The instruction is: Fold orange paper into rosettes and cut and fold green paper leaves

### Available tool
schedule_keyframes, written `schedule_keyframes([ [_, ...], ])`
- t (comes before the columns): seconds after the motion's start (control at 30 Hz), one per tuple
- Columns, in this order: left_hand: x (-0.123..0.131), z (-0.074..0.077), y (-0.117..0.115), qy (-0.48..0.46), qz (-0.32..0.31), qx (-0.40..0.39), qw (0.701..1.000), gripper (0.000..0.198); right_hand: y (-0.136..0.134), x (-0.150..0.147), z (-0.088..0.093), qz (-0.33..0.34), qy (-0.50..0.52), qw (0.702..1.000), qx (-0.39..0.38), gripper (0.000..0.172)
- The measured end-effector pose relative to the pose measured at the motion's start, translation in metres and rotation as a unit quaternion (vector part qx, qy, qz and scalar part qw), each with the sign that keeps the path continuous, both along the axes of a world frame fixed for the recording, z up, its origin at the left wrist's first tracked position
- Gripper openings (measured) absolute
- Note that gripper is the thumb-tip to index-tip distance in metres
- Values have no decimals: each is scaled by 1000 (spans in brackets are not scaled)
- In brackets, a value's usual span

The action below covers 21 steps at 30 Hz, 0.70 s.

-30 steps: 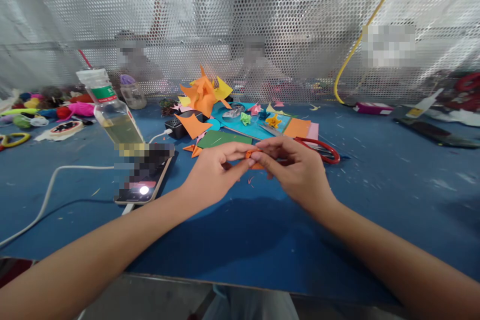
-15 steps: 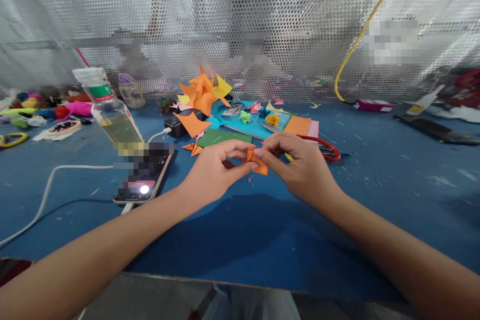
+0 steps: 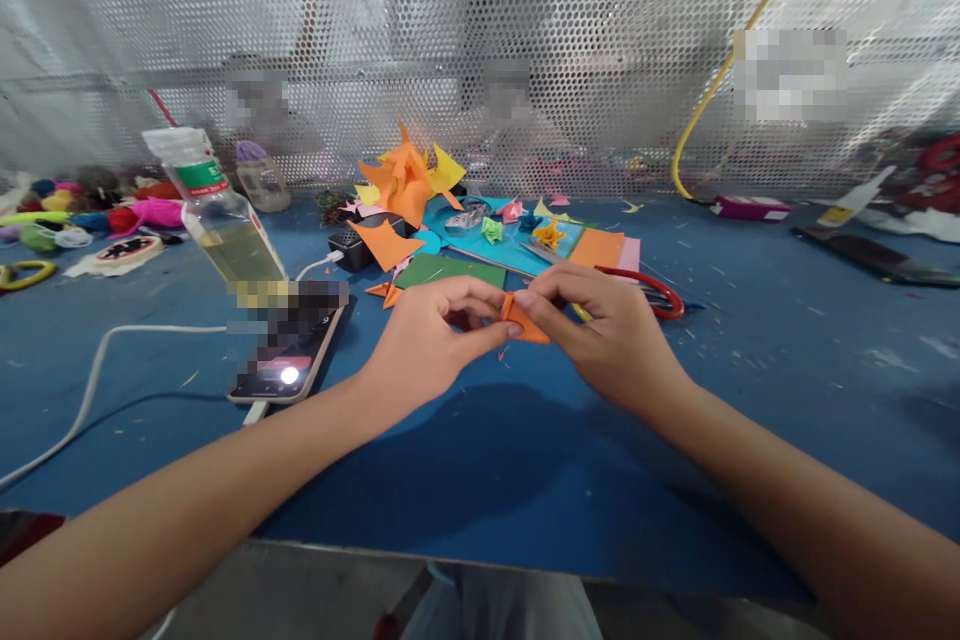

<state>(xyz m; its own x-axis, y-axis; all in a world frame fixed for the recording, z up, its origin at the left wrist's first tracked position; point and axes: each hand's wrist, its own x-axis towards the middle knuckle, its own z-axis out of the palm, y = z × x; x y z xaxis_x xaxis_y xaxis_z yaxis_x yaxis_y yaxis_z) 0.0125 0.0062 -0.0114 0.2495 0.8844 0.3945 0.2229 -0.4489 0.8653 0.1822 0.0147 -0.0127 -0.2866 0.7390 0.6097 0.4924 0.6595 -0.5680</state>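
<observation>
Both my hands meet over the blue table (image 3: pixel 525 460), pinching a small folded piece of orange paper (image 3: pixel 523 322). My left hand (image 3: pixel 431 340) grips its left end between thumb and fingers. The fingertips of my right hand (image 3: pixel 607 330) are closed on its right side. The paper is held just above the tabletop. Right behind my right hand lie red-handled scissors (image 3: pixel 652 288).
A phone (image 3: pixel 289 350) on a white cable lies left of my hands, with a plastic bottle (image 3: pixel 217 220) behind it. Farther back sit sheets of coloured paper (image 3: pixel 495 250) and an orange and yellow folded paper shape (image 3: pixel 409 182). A perforated metal screen (image 3: pixel 480 50) closes the far side.
The orange paper has been lifted off the table and turned between my fingertips, showing more of its folded shape. Both hands stayed in nearly the same place.
</observation>
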Motion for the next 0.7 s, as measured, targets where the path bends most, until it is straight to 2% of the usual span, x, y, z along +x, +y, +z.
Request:
schedule_keyframes([
  [0.33,2,-2,-3,-22,-33,-38,998,9,-6,-3,-2,-19,2,1000,18,16],
  [0.47,2,-1,-2,-41,-50,-81,995,10,-5,-1,-1,-12,-16,999,50,18],
  [0.7,1,0,1,-56,-64,-102,991,13,1,4,0,5,-38,995,96,17],
])
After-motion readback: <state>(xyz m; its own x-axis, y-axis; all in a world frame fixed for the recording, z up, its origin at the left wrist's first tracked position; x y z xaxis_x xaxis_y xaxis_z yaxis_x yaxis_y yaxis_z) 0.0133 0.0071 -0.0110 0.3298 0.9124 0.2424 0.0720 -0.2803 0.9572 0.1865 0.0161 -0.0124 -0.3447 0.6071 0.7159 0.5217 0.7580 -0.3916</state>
